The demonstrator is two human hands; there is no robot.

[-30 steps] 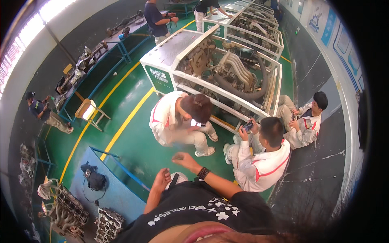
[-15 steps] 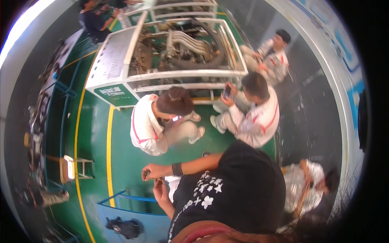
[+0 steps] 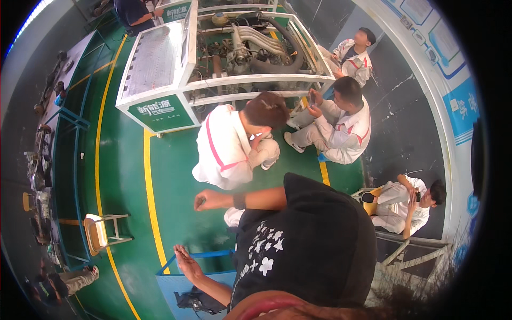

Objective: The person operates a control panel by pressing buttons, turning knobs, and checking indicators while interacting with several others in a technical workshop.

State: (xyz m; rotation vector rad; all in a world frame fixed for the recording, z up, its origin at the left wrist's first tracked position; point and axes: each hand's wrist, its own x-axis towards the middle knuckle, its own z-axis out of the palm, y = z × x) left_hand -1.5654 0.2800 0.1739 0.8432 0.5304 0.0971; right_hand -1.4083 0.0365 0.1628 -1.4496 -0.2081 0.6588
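Observation:
My right hand point(image 3: 212, 200), with a dark band at the wrist, is held out over the green floor with its fingers closed. A small dark thing point(image 3: 200, 201) shows at its fingertips, too small to name. Nearer the lower edge, my left hand point(image 3: 189, 264) is stretched out with its fingers extended, and nothing can be made out in it. It hovers by the corner of a blue table point(image 3: 166, 285), on which a black bundle point(image 3: 196, 302) lies, partly covered by my left forearm. A gap separates my two hands.
A person point(image 3: 226, 144) in a white jacket crouches just beyond my right hand. Another person point(image 3: 346, 128) sits holding a phone. Behind them stands a white-framed engine stand point(image 3: 256, 85). On the left are a stool point(image 3: 96, 234) and a long bench point(image 3: 74, 64) with parts.
My hands were close together and have come apart, the left one moving down and outward. The view has shifted, and the crouching person appears turned further away.

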